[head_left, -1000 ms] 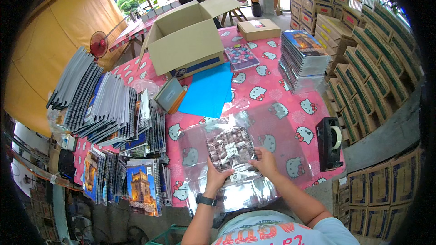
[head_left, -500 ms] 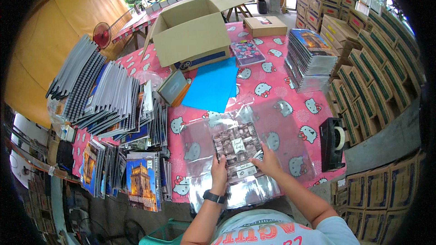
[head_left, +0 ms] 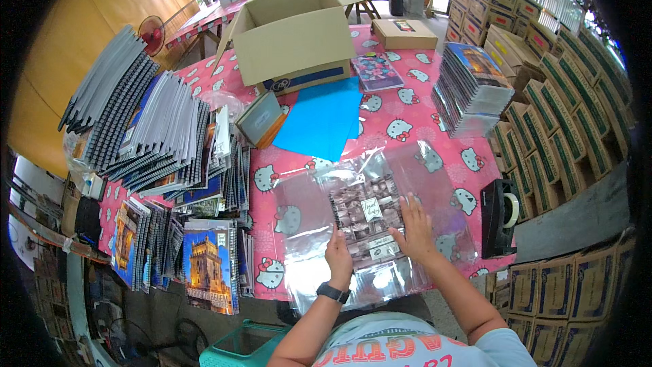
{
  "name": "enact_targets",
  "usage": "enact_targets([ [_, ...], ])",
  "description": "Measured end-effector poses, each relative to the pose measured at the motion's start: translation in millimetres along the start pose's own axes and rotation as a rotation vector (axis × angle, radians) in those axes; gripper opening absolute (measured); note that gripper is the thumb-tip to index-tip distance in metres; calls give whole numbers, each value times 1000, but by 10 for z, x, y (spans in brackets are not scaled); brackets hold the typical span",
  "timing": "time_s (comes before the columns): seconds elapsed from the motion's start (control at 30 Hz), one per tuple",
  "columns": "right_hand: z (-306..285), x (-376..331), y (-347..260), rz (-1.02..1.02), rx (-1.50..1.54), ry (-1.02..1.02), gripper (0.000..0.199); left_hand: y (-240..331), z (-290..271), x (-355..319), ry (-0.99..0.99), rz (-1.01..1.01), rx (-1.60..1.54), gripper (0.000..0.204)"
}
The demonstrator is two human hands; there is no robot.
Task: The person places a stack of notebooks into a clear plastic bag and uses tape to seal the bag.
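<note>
A spiral notebook (head_left: 370,216) with a grey photo-collage cover and a pale label lies on a pile of clear plastic sheets (head_left: 309,258) in front of me. My left hand (head_left: 339,257) grips the notebook's lower left edge, its thumb on the border and the other fingers mostly hidden. On the opposite side, my right hand (head_left: 415,231) rests with fingers stretched out along the right edge, the thumb touching the cover. A black tape dispenser (head_left: 498,221) with a roll of clear tape stands to the right of the sheets.
Stacks of spiral notebooks (head_left: 163,129) fill the table's left side. A wrapped notebook stack (head_left: 472,88) stands at the back right. Behind the blue sheets (head_left: 319,119) is an open carton (head_left: 295,47), with a flat box (head_left: 405,34) beside it. Piled cartons (head_left: 564,136) line the right.
The right hand's fingers have spread out and moved up along the notebook's right edge. My left hand stays at the left edge. The view has shifted slightly.
</note>
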State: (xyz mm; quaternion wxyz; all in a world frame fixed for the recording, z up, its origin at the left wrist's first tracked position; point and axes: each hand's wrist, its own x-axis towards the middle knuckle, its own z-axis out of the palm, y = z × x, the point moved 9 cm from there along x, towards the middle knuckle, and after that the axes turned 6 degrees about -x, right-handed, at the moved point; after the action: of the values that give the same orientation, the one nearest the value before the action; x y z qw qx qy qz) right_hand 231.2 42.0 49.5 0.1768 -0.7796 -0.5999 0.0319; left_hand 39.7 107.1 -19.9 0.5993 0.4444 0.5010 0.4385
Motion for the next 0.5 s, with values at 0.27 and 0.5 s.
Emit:
enact_targets([
  [0.27,67,19,-448,-235,-336,-99,62,-46,-14,18,75,168,162,42],
  [0.5,60,43,-392,-249,-254,-87,62,645,-796,288,421,460,904,38],
])
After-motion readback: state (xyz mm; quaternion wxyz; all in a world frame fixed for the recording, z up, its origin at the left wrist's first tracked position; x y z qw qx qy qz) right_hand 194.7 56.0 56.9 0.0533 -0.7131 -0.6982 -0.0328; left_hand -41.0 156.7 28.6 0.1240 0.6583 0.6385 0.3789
